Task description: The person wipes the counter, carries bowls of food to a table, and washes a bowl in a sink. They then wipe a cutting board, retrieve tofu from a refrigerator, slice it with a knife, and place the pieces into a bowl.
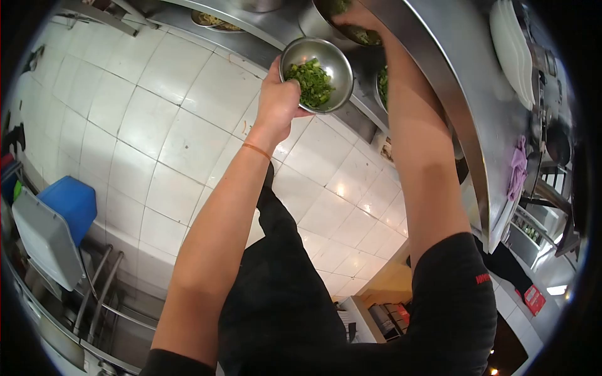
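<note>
My left hand [279,100] grips the rim of a round steel bowl [340,72], with its thumb inside the edge. Chopped green leaves [310,83] lie in the bowl, which is held over the edge of the steel counter. My right hand [362,19] reaches into a larger metal pot [311,24] under the raised steel shelf. Green bits show in that pot near the hand, but its fingertips are hard to make out. Another container with greens [382,86] sits beside my right forearm, partly hidden by it.
A steel shelf [439,47] curves above my right forearm, with white plates [509,53] and a purple cloth [518,168] on it. A dish with food [216,22] stands at the top. A blue bin [70,207] is at the left. Someone's dark sleeve [505,266] shows at the right.
</note>
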The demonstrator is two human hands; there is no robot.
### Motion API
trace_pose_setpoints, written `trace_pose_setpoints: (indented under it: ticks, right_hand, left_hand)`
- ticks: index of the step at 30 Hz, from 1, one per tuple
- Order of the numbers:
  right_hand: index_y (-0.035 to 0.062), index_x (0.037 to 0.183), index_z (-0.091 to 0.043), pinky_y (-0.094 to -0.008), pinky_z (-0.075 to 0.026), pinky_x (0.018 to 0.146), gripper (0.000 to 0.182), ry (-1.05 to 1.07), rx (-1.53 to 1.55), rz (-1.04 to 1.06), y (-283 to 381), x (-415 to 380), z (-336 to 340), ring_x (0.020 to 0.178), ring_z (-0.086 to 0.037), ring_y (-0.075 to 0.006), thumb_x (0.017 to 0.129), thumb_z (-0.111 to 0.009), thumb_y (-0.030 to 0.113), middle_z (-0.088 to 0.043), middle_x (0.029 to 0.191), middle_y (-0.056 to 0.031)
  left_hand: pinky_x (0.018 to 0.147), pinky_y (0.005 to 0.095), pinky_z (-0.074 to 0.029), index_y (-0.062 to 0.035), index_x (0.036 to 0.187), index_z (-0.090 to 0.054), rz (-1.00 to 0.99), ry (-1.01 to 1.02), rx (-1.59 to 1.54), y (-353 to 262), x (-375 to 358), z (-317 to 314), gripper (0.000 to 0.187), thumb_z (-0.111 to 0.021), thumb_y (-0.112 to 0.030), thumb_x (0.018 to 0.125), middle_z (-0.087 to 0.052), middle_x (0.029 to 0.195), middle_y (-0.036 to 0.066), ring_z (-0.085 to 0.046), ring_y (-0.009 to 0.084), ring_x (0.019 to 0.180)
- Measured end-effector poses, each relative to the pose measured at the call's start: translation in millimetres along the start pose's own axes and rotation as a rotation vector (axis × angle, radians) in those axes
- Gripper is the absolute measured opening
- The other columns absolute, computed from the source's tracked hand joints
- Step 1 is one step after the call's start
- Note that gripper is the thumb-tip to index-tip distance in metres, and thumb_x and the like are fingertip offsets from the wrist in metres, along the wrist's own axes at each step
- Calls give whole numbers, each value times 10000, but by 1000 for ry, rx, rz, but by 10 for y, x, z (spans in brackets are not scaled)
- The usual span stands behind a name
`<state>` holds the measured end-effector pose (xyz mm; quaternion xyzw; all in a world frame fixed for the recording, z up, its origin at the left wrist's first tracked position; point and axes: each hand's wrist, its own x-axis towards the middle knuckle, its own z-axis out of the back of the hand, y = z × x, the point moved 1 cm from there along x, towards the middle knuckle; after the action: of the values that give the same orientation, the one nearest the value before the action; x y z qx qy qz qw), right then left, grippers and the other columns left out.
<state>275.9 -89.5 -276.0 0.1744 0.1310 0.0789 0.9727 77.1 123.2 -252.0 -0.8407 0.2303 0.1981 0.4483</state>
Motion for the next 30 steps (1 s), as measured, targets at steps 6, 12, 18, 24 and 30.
trace_pose_setpoints:
  ticks: [6, 12, 18, 24, 30]
  right_hand:
    - [72, 1290, -557, -327, -411, 967, 420, -108, -3, 30, -79, 26, -94, 1160, -506, -228, 906, -581, 242, -567, 1262, -120]
    - [54, 1293, -547, -343, -382, 1026, 428, -209, 295, -24, 30, -219, 360, 1252, -459, -267, 903, -560, 228, -531, 1323, -150]
    - [37, 1286, -545, -360, -370, 1056, 431, -3, -82, 92, -189, 117, -351, 1288, -445, -298, 895, -550, 217, -517, 1349, -171]
    - [25, 1256, -563, -379, -390, 1026, 422, -362, 323, -30, 16, -391, 402, 1213, -497, -311, 878, -562, 215, -549, 1305, -177]
    - [13, 1225, -581, -399, -411, 997, 415, -428, -404, -238, 804, -1272, 755, 1138, -550, -325, 862, -575, 212, -581, 1261, -183]
  left_hand:
    - [632, 422, -620, -53, 1472, -198, -20, -54, -42, -145, 28, 77, 684, -328, 55, 809, -527, 1244, 199, -669, 312, 936]
    - [643, 412, -619, -63, 1470, -208, -22, -76, -52, -282, -95, 100, 662, -333, 51, 830, -527, 1245, 195, -670, 300, 931]
    - [683, 414, -615, -99, 1467, -233, -26, -86, -62, -398, -122, 50, 644, -317, 52, 847, -542, 1236, 163, -665, 284, 957]
    - [708, 436, -615, -114, 1462, -233, -45, -17, -53, -405, -130, 91, 628, -315, 44, 860, -536, 1238, 164, -657, 289, 984]
    - [718, 433, -619, -120, 1467, -222, 36, 30, -90, -379, -126, 148, 650, -322, 61, 851, -517, 1262, 178, -654, 308, 997]
